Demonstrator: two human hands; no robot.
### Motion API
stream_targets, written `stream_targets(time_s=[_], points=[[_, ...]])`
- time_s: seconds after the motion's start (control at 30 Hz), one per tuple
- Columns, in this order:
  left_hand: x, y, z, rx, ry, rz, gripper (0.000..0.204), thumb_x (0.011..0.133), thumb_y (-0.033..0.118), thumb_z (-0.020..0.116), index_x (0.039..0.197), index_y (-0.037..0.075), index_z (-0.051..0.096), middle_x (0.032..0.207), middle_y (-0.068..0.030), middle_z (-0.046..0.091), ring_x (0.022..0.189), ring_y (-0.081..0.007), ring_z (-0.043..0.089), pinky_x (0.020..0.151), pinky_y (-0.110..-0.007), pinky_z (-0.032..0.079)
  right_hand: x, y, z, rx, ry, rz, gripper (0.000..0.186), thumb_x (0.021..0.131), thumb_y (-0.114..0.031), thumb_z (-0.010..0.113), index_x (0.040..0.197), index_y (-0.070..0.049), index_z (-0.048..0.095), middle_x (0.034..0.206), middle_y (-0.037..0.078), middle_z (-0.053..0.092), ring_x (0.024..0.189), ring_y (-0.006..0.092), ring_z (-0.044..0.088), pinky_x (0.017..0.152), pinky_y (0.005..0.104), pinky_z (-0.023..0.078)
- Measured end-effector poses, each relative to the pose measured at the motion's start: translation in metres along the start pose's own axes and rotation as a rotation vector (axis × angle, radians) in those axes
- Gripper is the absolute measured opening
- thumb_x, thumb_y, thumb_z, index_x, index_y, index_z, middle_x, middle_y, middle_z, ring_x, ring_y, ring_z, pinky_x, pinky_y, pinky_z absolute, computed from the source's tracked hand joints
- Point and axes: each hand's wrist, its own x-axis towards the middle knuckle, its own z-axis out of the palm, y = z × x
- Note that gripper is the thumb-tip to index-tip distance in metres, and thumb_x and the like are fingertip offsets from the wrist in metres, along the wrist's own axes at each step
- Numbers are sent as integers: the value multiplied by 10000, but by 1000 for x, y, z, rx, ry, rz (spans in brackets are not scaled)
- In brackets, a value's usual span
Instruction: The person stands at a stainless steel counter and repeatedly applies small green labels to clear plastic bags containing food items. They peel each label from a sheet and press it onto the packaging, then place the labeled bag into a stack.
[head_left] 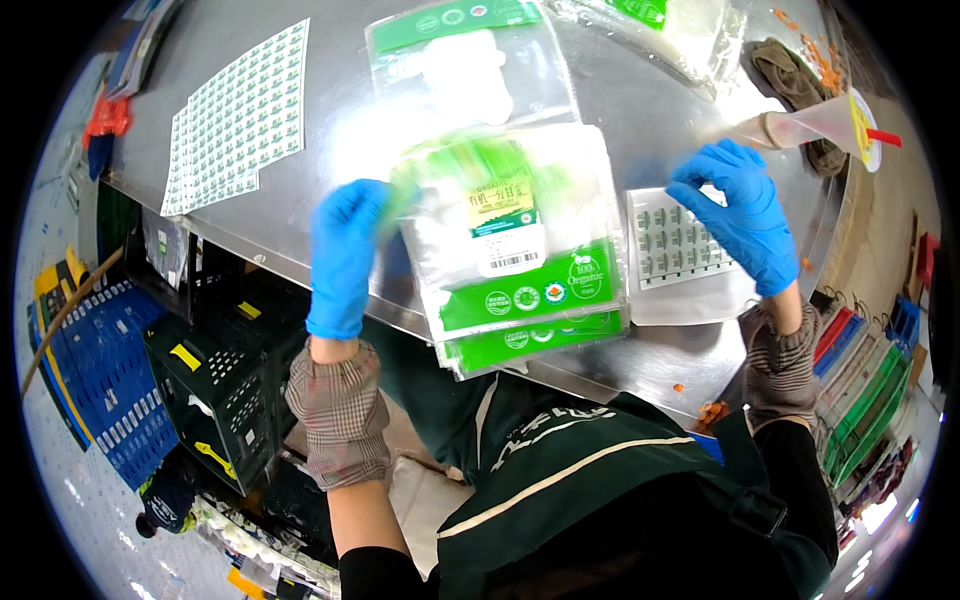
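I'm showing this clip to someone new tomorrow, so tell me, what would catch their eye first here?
Most likely the two bright blue gloves: the left hand grips the edge of a blurred clear bag with green bands above a stack of like bags at the steel table's front edge. The right hand rests on a small sticker sheet to the right. A larger sticker sheet lies far left.

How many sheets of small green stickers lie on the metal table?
3, maybe more hidden. Two overlapping sheets lie at the table's far left: a large one and a smaller one. A third lies under the right hand.
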Motion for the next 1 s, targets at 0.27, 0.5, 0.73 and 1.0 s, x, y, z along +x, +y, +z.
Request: stream_targets(time_s=[0.27,0.5,0.73,1.0], points=[[-6,79,121,-246,104,397,322,905,87,595,1213,-2,562,1172,-118,593,1125,-211,541,947,-348,462,-52,81,-12,58,-39,113,154,782,-83,672,921,-60,609,878,98,593,873,289,551,839,380,430],[-34,96,220,-75,-378,197,275,868,71,656,1141,63,630,955,-39,657,858,-105,600,768,-241,480,-55,59,-105,290,-117,182,210,857,-116,684,1045,-53,616,818,58,580,770,129,537,722,302,470],[-37,105,202,-306,-9,178,117,900,55,624,1006,10,647,792,21,618,702,-20,519,607,-189,414,-80,67,-129,566,54,201,152,898,-161,657,958,-31,604,813,26,587,770,93,529,724,268,462],[-67,150,156,-273,55,381,103,834,-7,660,935,8,645,862,-42,663,777,-95,600,729,-227,481,-56,26,-150,462,38,-58,180,861,-204,707,887,-49,620,781,82,618,672,181,564,641,283,468]])
